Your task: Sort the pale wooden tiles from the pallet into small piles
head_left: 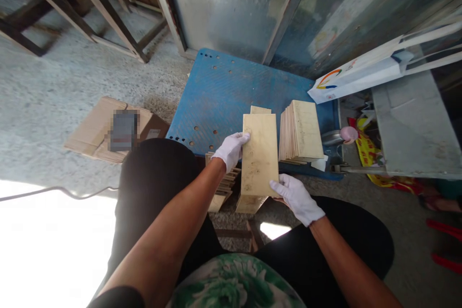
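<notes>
1. Held one pale board (260,154) over near edge of blue platform (216,86): pinched left side with left hand (232,150), lower right corner with right hand (298,198).
2. Showed stack of boards (306,130) at right, further boards (218,200) below left.
3. Seemed partway through; could not tell finished from remaining.

A single camera rides on the person's head, facing forward and steeply down. It's close in: the green-patterned shirt (236,284) fills the bottom edge, with the left hand (231,151) and right hand (297,198) near mid-frame. The wide view runs on over the blue platform (231,94), above centre, to the panelled partition (234,14) along the top.
</notes>
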{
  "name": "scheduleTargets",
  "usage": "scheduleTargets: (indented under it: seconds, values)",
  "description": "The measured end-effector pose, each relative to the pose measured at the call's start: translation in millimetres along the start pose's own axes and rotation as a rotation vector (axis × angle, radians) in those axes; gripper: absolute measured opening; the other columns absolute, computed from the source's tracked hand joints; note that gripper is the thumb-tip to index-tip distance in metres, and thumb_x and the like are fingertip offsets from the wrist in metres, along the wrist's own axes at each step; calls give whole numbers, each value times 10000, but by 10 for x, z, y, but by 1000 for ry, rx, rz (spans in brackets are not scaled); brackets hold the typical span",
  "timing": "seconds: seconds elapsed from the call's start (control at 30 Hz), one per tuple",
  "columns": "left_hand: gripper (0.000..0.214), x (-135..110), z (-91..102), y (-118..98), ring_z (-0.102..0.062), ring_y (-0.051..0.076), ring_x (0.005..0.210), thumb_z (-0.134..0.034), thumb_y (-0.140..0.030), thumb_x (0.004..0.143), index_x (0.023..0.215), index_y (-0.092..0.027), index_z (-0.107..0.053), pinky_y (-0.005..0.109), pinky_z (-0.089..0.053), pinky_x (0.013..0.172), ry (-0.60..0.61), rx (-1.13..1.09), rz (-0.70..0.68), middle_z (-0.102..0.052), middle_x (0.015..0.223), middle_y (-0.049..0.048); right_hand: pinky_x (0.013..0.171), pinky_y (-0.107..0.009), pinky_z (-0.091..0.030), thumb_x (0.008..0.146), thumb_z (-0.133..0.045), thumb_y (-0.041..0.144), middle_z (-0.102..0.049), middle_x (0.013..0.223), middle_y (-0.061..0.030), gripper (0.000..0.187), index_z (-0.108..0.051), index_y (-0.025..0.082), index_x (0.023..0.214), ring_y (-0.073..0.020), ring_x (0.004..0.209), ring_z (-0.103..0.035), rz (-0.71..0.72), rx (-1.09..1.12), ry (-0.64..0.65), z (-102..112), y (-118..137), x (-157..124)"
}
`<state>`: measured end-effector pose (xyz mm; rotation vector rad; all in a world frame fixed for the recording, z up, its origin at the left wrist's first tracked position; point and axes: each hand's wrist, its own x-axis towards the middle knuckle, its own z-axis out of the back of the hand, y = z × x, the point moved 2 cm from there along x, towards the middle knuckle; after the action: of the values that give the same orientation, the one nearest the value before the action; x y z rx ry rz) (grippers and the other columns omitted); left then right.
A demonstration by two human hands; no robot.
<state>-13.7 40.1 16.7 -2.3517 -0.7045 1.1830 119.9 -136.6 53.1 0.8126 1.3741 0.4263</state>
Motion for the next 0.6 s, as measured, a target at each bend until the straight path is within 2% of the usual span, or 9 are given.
scheduleTargets:
  seconds: [0.07,0.17,0.27,0.37,0.47,0.6]
  values:
    - [156,-42,5,69,-602,117,603,-678,-262,784,849,-143,-601,241,-501,608,-19,51,-28,-682,764,43,754,-358,-544,654,-782,524,-711,878,-60,415,-637,184,843,-231,840,-667,-1,-147,48,45,-28,18]
    - [246,-156,-72,141,-581,100,607,-735,-317,726,831,-142,-599,231,-482,622,44,158,-59,-660,742,22,717,-328,-543,703,-740,514,-711,955,-65,403,-660,191,929,-227,877,-662,10,-287,34,167,75,16]
    - [337,-290,-194,190,-584,104,655,-780,-362,659,831,-127,-612,229,-467,643,169,262,-64,-659,769,24,606,-256,-512,727,-725,517,-695,997,-69,478,-651,189,1067,-186,827,-650,85,-319,-130,352,321,-31]
    - [391,-382,-279,256,-576,111,678,-803,-400,616,813,-111,-626,235,-454,648,283,377,-82,-657,782,31,454,-182,-400,707,-748,534,-659,816,-31,553,-647,172,1113,-101,605,-562,167,-215,-303,541,555,-102]
    - [329,-414,-298,366,-554,105,659,-783,-365,643,778,-113,-621,224,-431,617,321,488,-100,-635,738,15,436,-162,-373,695,-772,513,-587,655,10,567,-664,159,1125,-75,540,-509,200,-96,-323,650,660,-155]
    - [158,-425,-262,554,-522,91,612,-679,-243,735,791,-115,-604,208,-409,564,328,581,-49,-596,691,-3,472,-181,-437,682,-790,498,-634,699,-22,501,-692,150,1029,-95,565,-560,134,-236,-259,685,583,-169]
